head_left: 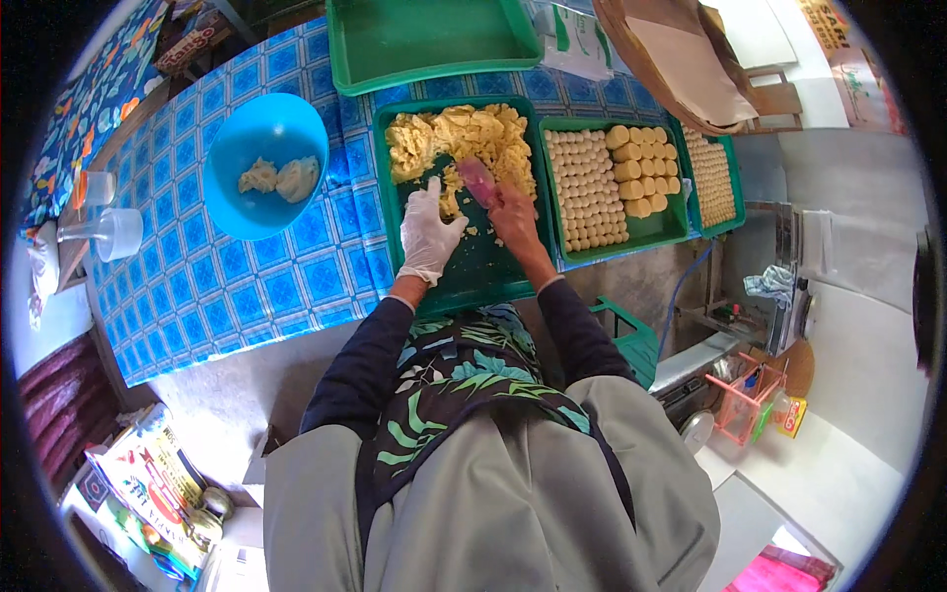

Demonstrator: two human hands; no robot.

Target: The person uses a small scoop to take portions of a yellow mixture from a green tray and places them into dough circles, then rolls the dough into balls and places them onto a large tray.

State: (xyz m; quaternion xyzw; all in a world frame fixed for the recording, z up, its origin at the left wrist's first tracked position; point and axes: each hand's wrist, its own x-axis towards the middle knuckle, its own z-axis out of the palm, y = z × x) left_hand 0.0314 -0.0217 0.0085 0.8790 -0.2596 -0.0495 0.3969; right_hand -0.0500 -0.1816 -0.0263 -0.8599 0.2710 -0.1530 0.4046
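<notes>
Crumbly yellow dough (419, 138) lies along the far side of a deep green tray (473, 286) in front of me, with small crumbs scattered nearer. My right hand (518, 227) is bare and wraps round a pink scraper (477, 182), its blade against the dough. Beside it, my left hand (430, 232) wears a thin whitish glove. Its thumb and forefinger are spread apart at the near edge of the dough, and I see nothing held in it; some of its fingers are hidden.
Left of the tray stands a blue bowl (261, 212) with pale dough lumps (296, 180). On the right, one green tray holds rows of small balls (587, 187) and thicker yellow cylinders (643, 173); another holds small pieces (712, 178). A further green tray (424, 44) sits behind.
</notes>
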